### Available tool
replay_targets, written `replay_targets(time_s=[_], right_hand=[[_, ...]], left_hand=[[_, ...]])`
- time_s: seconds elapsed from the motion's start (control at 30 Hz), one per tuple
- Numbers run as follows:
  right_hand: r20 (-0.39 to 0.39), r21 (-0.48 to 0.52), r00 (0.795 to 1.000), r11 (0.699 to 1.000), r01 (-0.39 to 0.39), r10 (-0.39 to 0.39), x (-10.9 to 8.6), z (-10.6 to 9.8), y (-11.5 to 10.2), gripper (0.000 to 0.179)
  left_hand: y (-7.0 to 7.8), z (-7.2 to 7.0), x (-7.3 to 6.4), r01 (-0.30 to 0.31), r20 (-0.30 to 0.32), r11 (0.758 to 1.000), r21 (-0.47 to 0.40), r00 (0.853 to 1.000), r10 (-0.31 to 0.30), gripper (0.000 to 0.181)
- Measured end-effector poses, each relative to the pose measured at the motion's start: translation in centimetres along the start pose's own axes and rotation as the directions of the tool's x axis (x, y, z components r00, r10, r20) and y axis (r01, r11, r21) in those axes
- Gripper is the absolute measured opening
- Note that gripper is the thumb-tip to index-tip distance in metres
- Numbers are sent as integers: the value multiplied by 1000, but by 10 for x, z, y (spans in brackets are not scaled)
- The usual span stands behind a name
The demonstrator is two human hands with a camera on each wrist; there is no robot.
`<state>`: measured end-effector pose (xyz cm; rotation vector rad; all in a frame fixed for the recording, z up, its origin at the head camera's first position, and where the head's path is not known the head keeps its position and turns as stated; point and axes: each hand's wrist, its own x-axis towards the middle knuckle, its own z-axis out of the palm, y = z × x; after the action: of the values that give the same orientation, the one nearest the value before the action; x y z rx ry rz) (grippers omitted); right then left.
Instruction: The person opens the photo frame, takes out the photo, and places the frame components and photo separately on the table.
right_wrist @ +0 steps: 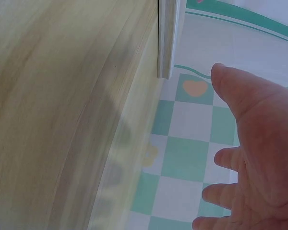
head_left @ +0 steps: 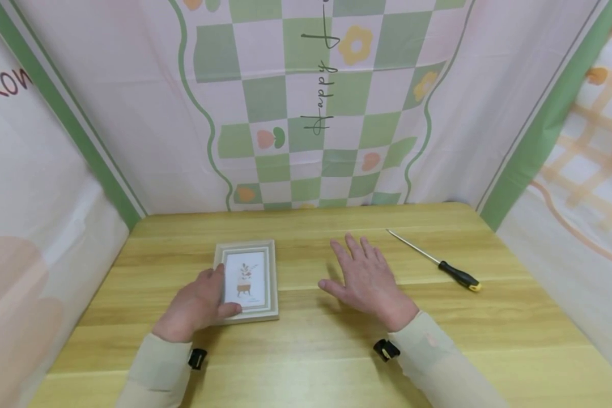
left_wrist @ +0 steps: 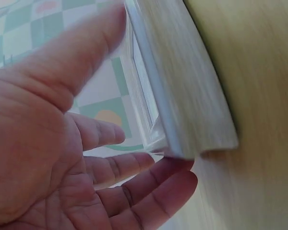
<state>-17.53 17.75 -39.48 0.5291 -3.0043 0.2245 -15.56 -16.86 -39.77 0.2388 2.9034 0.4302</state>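
A pale wooden picture frame [head_left: 271, 283] lies face up on the table, left of the middle. It shows a small print of a potted plant. My left hand [head_left: 196, 303] is at the frame's left side, thumb over its near left part. Seen from the left wrist, the fingertips [left_wrist: 182, 165] reach a corner of the frame [left_wrist: 182, 76] and the thumb is at its edge, spread apart from them. Over the table right of the frame is my right hand [head_left: 364, 283], palm down with fingers spread and nothing held. The right wrist view shows its thumb and fingers [right_wrist: 218, 194] apart.
A screwdriver [head_left: 459, 276] with a black and yellow handle lies to the right of my right hand, its shaft slanting toward the back. The wood-grain table [head_left: 306, 368] meets a checkered, patterned cloth [head_left: 306, 113] at its back edge. More cloth hangs at both sides.
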Motion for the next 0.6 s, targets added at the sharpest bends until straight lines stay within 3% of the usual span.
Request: replay_targets(time_s=[0.27, 0.6], right_hand=[[-1, -3, 1000, 1000, 4, -4, 0, 1, -1, 96], [9, 10, 1000, 1000, 4, -4, 0, 2, -5, 96]], left_hand=[[4, 1, 1, -15, -8, 998, 60, 1000, 15, 69], [8, 6, 5, 19, -24, 996, 84, 1000, -17, 53]])
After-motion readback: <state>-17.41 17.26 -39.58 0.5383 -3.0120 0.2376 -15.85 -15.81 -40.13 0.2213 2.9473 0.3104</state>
